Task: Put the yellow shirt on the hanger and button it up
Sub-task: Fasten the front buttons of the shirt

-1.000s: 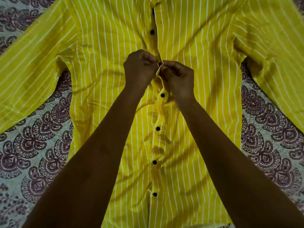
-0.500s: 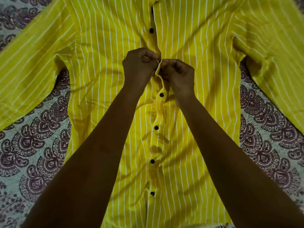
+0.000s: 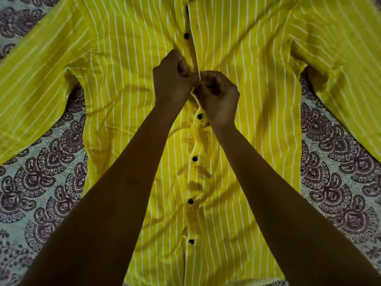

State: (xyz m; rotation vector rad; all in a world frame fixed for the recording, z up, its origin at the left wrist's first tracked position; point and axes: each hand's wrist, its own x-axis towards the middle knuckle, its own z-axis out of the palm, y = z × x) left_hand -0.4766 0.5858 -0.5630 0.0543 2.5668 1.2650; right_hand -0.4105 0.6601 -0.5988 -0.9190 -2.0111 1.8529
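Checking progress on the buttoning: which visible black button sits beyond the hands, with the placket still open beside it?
The topmost black button, above both hands; the four below look fastened.

Shirt (image 3: 127, 112) lies flat, front up, on the bedsheet (image 3: 41, 182), sleeves spread to left and right. Both hands meet at the placket mid-chest: left hand (image 3: 174, 83) left of the opening, right hand (image 3: 219, 96) right of it, touching.
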